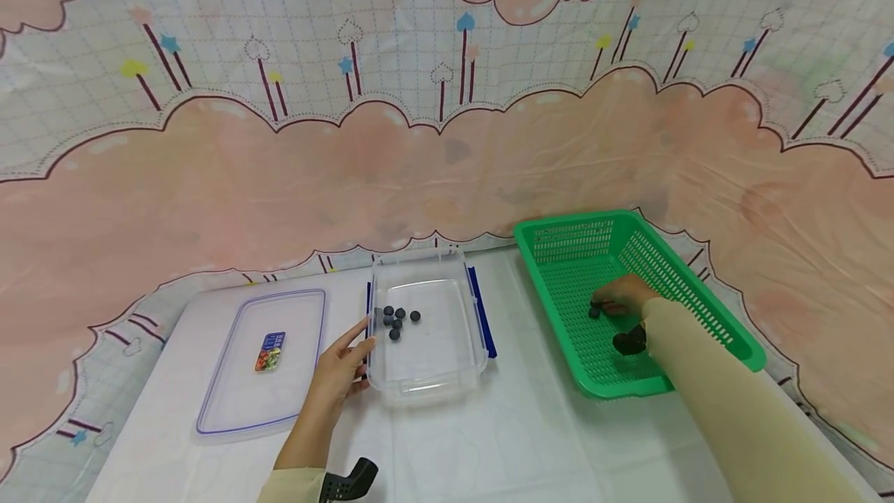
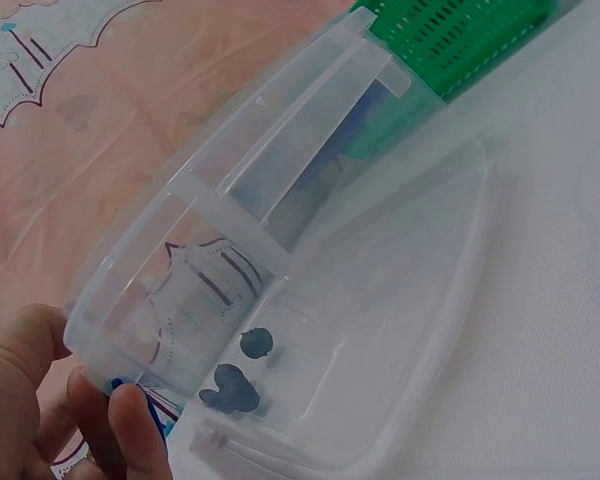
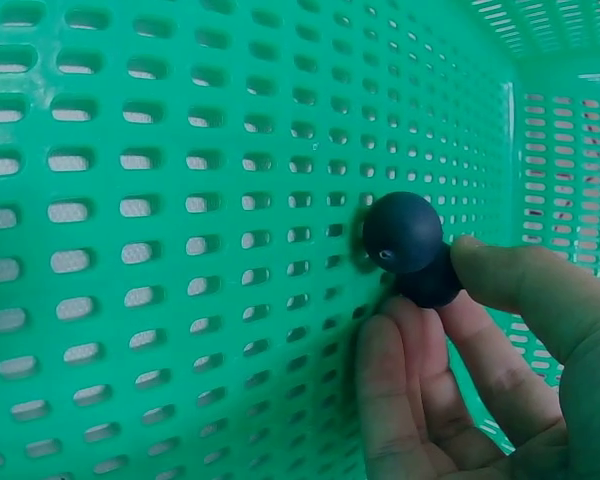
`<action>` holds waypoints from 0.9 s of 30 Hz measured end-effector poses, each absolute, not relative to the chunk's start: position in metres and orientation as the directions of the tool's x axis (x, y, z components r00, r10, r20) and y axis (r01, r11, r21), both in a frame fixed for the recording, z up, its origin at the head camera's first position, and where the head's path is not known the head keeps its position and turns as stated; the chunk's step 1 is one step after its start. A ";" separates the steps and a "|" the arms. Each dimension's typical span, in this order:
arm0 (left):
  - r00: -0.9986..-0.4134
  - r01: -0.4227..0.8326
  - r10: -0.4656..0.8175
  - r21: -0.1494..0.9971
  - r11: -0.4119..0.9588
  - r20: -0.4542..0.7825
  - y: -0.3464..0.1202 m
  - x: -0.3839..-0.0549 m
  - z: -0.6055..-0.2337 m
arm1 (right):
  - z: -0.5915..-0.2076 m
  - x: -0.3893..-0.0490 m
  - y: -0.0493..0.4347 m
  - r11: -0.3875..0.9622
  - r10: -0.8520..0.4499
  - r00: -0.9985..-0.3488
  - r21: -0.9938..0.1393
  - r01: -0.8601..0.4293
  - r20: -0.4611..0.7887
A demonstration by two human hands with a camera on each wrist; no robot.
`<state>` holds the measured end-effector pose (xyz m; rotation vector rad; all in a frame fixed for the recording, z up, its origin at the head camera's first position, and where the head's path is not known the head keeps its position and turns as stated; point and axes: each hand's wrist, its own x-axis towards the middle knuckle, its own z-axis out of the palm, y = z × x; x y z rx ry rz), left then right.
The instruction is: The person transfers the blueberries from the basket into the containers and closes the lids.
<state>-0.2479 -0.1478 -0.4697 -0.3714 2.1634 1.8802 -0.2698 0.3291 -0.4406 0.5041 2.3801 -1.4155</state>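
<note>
Berries (image 1: pixel 396 324) clustered by left wall inside clear box (image 1: pixel 447 336); two more in green basket (image 1: pixel 556 320); lid (image 1: pixel 244 390) off, lying left of box; we see right hand (image 1: pixel 624 295) low in basket, thumb and fingers pinching rear berry (image 3: pixel 435 284); front berry (image 3: pixel 403 231) touches it, whether also gripped we cannot tell; left hand (image 1: pixel 339 362) holds box's left side, fingers curled round edge; we judge step as picking berries for box; next move seems to call for light, steady pinch, lift clear of basket rim.

dark balls (image 1: pixel 415 316): 8 | box (image 1: pixel 447 344): 1 | basket (image 1: pixel 567 293): 1 | lid (image 1: pixel 296 355): 1
</note>
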 end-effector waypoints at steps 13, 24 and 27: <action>-0.937 -0.349 -0.028 0.928 0.134 -0.348 -0.148 -0.248 -0.472 | -0.446 -0.272 0.330 0.465 0.145 -0.888 -0.762 0.450 -0.436; -0.936 -0.351 -0.033 0.928 0.125 -0.349 -0.148 -0.248 -0.470 | -0.441 -0.278 0.332 0.457 0.162 -0.879 -0.755 0.470 -0.448; -0.936 -0.352 -0.035 0.927 0.127 -0.351 -0.148 -0.248 -0.469 | -0.439 -0.280 0.332 0.446 0.162 -0.880 -0.762 0.469 -0.446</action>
